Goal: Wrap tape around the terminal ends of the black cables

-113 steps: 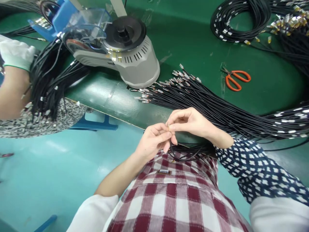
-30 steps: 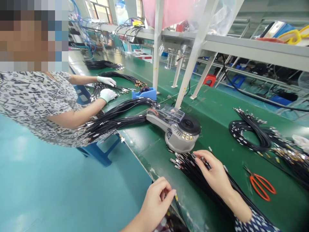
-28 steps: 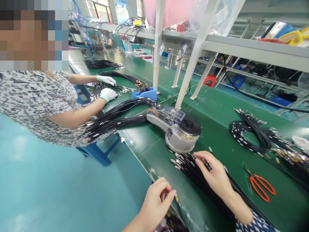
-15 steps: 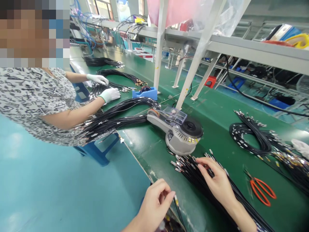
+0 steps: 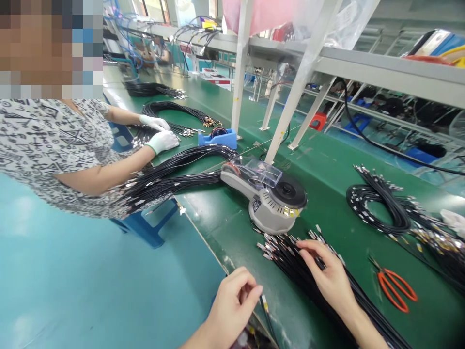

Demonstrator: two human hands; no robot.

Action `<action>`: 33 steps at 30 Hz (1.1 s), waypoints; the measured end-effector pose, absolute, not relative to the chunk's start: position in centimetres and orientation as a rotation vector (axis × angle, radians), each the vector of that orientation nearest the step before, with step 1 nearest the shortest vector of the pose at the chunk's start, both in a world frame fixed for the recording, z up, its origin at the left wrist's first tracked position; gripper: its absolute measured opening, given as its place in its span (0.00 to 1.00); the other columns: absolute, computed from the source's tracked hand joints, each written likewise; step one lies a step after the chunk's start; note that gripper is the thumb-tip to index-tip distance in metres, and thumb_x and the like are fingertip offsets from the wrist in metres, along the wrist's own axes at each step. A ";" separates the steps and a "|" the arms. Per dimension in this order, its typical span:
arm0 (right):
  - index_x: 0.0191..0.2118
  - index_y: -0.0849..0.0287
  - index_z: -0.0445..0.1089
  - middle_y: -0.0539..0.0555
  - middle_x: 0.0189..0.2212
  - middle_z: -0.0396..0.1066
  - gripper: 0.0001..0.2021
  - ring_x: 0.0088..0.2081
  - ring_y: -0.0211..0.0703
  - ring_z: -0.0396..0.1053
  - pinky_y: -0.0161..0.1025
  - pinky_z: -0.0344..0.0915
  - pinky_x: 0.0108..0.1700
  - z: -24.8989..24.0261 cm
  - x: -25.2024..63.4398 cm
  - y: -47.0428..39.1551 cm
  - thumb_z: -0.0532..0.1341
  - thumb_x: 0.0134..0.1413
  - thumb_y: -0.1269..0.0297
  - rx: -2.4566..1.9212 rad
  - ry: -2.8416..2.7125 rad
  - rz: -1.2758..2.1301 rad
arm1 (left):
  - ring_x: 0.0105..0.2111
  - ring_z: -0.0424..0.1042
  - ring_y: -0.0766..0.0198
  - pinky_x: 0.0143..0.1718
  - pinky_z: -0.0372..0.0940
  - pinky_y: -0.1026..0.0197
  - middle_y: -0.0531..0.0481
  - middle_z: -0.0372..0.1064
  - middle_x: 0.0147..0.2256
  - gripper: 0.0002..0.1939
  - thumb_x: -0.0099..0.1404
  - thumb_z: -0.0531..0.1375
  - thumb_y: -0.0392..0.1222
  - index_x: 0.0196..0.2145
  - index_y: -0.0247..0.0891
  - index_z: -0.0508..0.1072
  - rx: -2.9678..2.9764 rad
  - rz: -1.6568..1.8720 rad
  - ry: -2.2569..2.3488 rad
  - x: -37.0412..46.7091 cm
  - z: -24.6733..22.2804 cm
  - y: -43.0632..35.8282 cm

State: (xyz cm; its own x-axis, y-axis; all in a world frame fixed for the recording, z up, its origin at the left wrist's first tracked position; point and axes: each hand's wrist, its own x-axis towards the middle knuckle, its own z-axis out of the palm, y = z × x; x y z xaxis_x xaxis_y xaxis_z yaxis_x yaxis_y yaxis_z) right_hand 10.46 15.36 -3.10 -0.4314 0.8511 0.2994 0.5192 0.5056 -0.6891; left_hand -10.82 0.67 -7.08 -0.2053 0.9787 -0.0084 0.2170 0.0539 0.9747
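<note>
My left hand (image 5: 238,303) is closed in a pinch at the table's front edge, on the end of a black cable (image 5: 268,317) with a yellow and white tag. Over a thick bundle of black cables (image 5: 290,264) with white-tagged ends is my right hand (image 5: 329,274). Its thumb and forefinger come close together at the cable ends; whether they grip one is too small to tell. Just beyond the bundle stands a round grey tape dispenser (image 5: 276,208) with yellow pieces on its rim.
Orange-handled scissors (image 5: 395,286) and coiled cables (image 5: 381,208) lie at the right. A co-worker's gloved hands (image 5: 163,140) are at the left, near a blue tape holder (image 5: 218,139) and another cable bundle (image 5: 181,169). Shelf posts (image 5: 286,111) rise behind the dispenser.
My right hand has shifted very slightly down and right at the cable ends. The co-worker's gloved hands have come closer together. My left hand has hardly moved.
</note>
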 end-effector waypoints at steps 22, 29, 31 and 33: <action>0.43 0.54 0.76 0.55 0.41 0.78 0.12 0.41 0.48 0.76 0.43 0.74 0.43 -4.2 11.3 15.3 0.62 0.60 0.54 -1.238 -1.998 0.839 | 0.25 0.61 0.68 0.28 0.56 0.65 0.52 0.61 0.27 0.13 0.68 0.57 0.43 0.26 0.38 0.65 1.236 1.189 1.543 -11.1 -7.0 0.9; 0.43 0.55 0.76 0.57 0.43 0.78 0.14 0.43 0.49 0.76 0.43 0.72 0.47 -5.0 11.8 15.5 0.62 0.59 0.52 -1.284 -1.973 0.898 | 0.26 0.59 0.68 0.28 0.55 0.65 0.52 0.60 0.28 0.13 0.70 0.55 0.44 0.27 0.38 0.65 1.325 1.242 1.549 -11.6 -6.3 1.9; 0.43 0.55 0.76 0.57 0.43 0.78 0.15 0.43 0.49 0.76 0.43 0.72 0.47 -5.7 12.1 15.6 0.62 0.59 0.51 -1.309 -1.959 0.929 | 0.26 0.59 0.67 0.29 0.55 0.64 0.52 0.60 0.28 0.14 0.71 0.54 0.44 0.28 0.38 0.65 1.368 1.270 1.551 -12.0 -6.1 2.8; 0.43 0.55 0.76 0.57 0.43 0.78 0.16 0.42 0.50 0.76 0.43 0.73 0.47 -6.4 12.4 15.7 0.62 0.58 0.49 -1.340 -1.946 0.949 | 0.27 0.60 0.67 0.30 0.56 0.64 0.51 0.60 0.29 0.14 0.72 0.52 0.44 0.28 0.38 0.65 1.411 1.298 1.541 -12.5 -5.9 3.9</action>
